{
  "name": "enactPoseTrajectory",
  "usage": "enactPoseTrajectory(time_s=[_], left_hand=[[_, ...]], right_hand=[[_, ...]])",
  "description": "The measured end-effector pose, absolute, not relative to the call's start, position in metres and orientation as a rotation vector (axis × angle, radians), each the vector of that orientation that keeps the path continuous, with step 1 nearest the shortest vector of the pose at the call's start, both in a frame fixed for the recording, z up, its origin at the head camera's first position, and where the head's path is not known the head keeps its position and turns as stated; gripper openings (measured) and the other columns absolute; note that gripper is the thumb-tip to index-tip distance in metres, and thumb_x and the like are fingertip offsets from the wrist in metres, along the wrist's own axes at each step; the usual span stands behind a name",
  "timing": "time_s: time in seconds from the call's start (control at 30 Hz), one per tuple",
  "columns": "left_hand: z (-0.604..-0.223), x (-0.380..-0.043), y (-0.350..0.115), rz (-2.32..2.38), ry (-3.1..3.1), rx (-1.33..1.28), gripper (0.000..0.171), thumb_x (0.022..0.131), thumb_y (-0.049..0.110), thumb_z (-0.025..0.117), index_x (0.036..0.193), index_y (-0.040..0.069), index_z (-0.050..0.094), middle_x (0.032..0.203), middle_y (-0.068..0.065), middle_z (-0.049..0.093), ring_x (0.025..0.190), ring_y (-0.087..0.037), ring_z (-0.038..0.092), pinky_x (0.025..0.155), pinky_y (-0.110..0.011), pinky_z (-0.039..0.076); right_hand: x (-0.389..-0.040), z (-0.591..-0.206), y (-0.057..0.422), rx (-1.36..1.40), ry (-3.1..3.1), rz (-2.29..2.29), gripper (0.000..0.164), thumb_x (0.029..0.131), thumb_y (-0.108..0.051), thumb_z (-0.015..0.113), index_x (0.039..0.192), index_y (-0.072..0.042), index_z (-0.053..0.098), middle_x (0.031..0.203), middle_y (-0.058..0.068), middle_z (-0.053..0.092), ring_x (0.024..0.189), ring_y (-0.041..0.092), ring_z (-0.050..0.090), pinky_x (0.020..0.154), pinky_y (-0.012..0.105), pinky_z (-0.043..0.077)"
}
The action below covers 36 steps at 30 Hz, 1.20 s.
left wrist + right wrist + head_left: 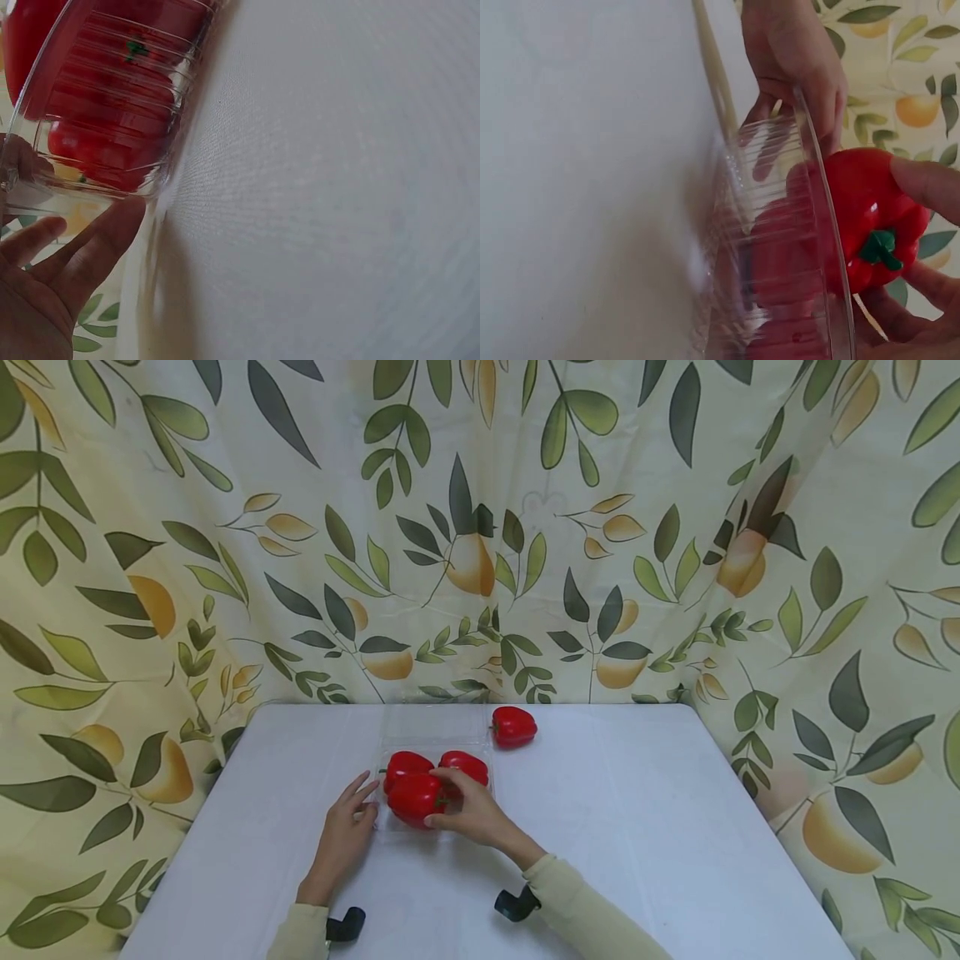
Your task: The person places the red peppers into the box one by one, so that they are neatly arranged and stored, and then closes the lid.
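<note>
My right hand [480, 814] grips a red bell pepper [411, 799] between thumb and fingers, over the near part of a clear plastic clamshell box [776, 139]. In the right wrist view this pepper shows its green stem and stands partly above the box rim. Two more red bell peppers lie in the box, one far left [406, 765] and one far right [467, 766], the latter partly hidden by my right hand. My left hand [345, 831] is at the box's left side, fingers extended, with fingertips touching its wall in the left wrist view.
The box's clear lid [435, 724] lies folded open toward the back. Another red bell pepper [514, 727] rests on the white table [615, 810], just right of the lid. A leaf-patterned curtain [525, 527] hangs behind and beside the table.
</note>
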<state>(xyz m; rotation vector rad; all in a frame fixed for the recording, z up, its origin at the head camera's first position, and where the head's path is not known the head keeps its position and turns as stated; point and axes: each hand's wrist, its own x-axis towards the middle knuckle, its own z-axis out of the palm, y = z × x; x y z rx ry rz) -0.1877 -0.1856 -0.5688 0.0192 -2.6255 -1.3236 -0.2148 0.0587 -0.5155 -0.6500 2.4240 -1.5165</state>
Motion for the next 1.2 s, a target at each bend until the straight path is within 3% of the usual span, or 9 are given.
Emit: enactPoseTrajectory(time_s=[0.47, 0.77, 1.2], left_hand=[[-0.569, -0.187, -0.186, -1.339, -2.61, 0.012, 0.042, 0.097, 0.016, 0.058, 0.139, 0.016, 0.057, 0.155, -0.004, 0.042, 0.107, -0.027, 0.07, 0.076, -0.027, 0.061], [-0.572, -0.187, -0.186, -1.307, -2.604, 0.017, 0.041, 0.097, 0.015, 0.057, 0.138, 0.014, 0.058, 0.154, -0.006, 0.044, 0.107, -0.028, 0.07, 0.082, -0.033, 0.061], [-0.571, -0.187, -0.186, -1.361, -2.592, 0.01, 0.042, 0.096, 0.015, 0.059, 0.138, 0.013, 0.058, 0.155, -0.005, 0.043, 0.106, -0.027, 0.07, 0.081, -0.031, 0.061]], right_hand=[[-0.217, -0.513, 0.048, -0.631, 2.473, -1.363, 0.073, 0.077, -0.02, 0.083, 0.141, -0.021, 0.049, 0.138, 0.003, 0.056, 0.126, 0.027, 0.053, 0.091, 0.042, 0.059], [-0.218, -0.517, 0.043, -0.624, 2.44, -1.295, 0.071, 0.078, -0.015, 0.082, 0.14, -0.019, 0.049, 0.137, 0.006, 0.057, 0.127, 0.031, 0.054, 0.089, 0.039, 0.06], [-0.218, -0.524, 0.043, -0.608, 2.453, -1.302, 0.063, 0.082, -0.024, 0.078, 0.139, -0.019, 0.052, 0.138, 0.007, 0.057, 0.127, 0.031, 0.054, 0.087, 0.041, 0.06]])
